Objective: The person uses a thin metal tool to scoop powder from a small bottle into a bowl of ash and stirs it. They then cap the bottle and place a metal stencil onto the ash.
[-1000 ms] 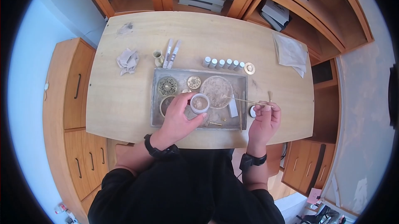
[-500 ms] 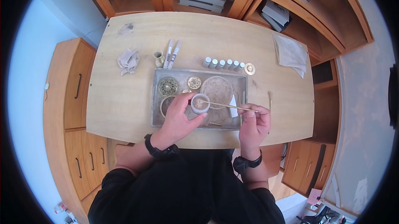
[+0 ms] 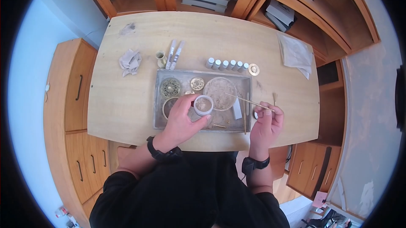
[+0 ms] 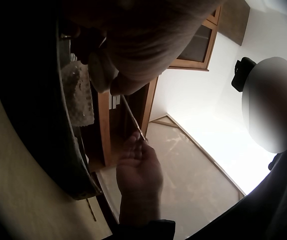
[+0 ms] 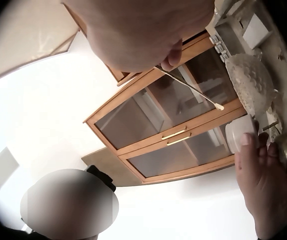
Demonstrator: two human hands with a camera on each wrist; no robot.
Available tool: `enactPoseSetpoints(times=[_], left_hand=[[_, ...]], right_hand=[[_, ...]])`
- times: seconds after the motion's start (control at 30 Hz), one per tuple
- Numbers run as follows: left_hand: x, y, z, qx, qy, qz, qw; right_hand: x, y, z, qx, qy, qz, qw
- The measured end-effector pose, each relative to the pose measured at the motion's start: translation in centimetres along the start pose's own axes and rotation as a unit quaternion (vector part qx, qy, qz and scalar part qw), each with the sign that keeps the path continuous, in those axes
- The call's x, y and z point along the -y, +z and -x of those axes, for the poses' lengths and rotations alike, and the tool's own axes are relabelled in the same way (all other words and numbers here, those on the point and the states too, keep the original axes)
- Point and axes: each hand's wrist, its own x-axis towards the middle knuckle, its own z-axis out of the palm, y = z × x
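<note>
My left hand (image 3: 182,117) grips a small round jar (image 3: 203,105) with brownish powder inside, above the front of the grey tray (image 3: 155,101). My right hand (image 3: 266,125) pinches a thin metal stick (image 3: 251,102), whose far end is over the round bowl of ash (image 3: 220,93). In the right wrist view the stick's tip (image 5: 219,106) is a small pale scoop, apart from the jar (image 5: 240,134). The left wrist view shows the stick (image 4: 133,118) running from the right hand (image 4: 139,175) toward the jar, its end hidden.
The tray also holds an openwork lid (image 3: 170,88), a patterned round piece (image 3: 197,84) and a white block (image 3: 237,108). Behind it stand a small vase (image 3: 160,58), two tubes (image 3: 174,54) and several vials (image 3: 225,64). Crumpled tissue (image 3: 130,62) lies left, a sheet (image 3: 294,55) right.
The right hand brought the stick's end from above the bowl to the jar, then drew it back rightward, away from the jar. The left hand and jar have stayed in place.
</note>
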Motion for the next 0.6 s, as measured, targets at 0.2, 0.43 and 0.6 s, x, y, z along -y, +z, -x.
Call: enactPoseSetpoints(times=[0.2, 0.43, 0.6], left_hand=[[0.0, 0.1, 0.0, -0.007, 0.000, -0.002, 1.000], [-0.5, -0.3, -0.2, 0.014, -0.018, -0.002, 1.000], [-0.3, -0.2, -0.1, 0.003, -0.013, 0.011, 1.000]], right_hand=[[-1.9, -0.3, -0.6, -0.015, 0.063, 0.019, 0.998], [-2.3, 0.9, -0.8, 0.022, 0.047, 0.085, 0.995], [-2.2, 1.3, -0.4, 0.050, 0.030, 0.116, 0.992]])
